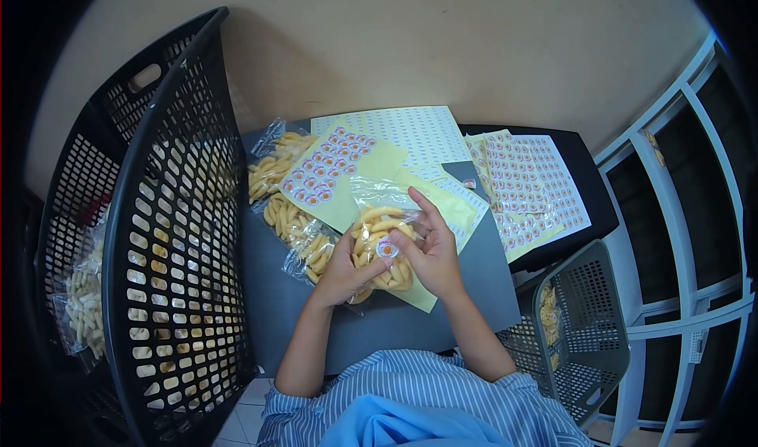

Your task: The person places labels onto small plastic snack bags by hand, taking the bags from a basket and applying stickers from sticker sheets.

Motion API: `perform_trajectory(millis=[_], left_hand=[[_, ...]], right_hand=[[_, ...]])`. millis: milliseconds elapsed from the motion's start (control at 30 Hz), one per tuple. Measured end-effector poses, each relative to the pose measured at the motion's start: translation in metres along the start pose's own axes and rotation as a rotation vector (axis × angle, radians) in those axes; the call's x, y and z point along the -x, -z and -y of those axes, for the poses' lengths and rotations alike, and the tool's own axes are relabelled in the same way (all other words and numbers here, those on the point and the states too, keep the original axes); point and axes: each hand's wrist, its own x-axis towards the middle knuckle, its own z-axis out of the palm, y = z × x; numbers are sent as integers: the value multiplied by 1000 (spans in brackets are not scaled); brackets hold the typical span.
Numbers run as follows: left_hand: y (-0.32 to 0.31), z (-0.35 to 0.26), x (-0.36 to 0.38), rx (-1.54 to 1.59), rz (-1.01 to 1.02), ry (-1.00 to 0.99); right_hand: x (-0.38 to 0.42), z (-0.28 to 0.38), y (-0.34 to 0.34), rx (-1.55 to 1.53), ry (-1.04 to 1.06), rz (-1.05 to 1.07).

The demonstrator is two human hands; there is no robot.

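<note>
Between both hands I hold a clear plastic bag of yellow finger-shaped snacks [371,243] above the grey table. A round white sticker with an orange print [387,247] is on its front. My left hand [347,272] grips the bag's lower left side, its thumb near the sticker. My right hand [433,249] grips the right side, the thumb at the sticker's edge and the index finger stretched upward. Partly behind the bag lies a yellow sheet of round stickers [332,163]. Several more bags of the snacks [296,218] lie to the left of my hands.
A tall black perforated crate [174,234] stands at the left, with bagged snacks [83,305] beyond it. More sticker sheets [537,186] lie at the right on a black surface. A grey crate [584,328] holding bags stands below right, beside a white rack [687,210].
</note>
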Motion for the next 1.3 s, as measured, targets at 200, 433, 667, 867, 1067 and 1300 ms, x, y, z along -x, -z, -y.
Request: perform_trajectory(millis=[200,433,667,867,1067,1300], left_hand=[[22,13,-7,284,-160,-32],[39,11,-7,816,11,-80],[32,26,-14,948,17,48],[37,27,-15,951,26,57],[39,26,-14,953,-23,36],[32,19,-10,832,-190,3]], right_hand=[[-14,-1,43,-31,71,-328],[16,-17,71,902,140,-314],[20,-45,26,1010,142,-109],[17,-56,27,1014,126,-128],[16,-59,25,911,123,-195],[16,-60,24,889,138,-232]])
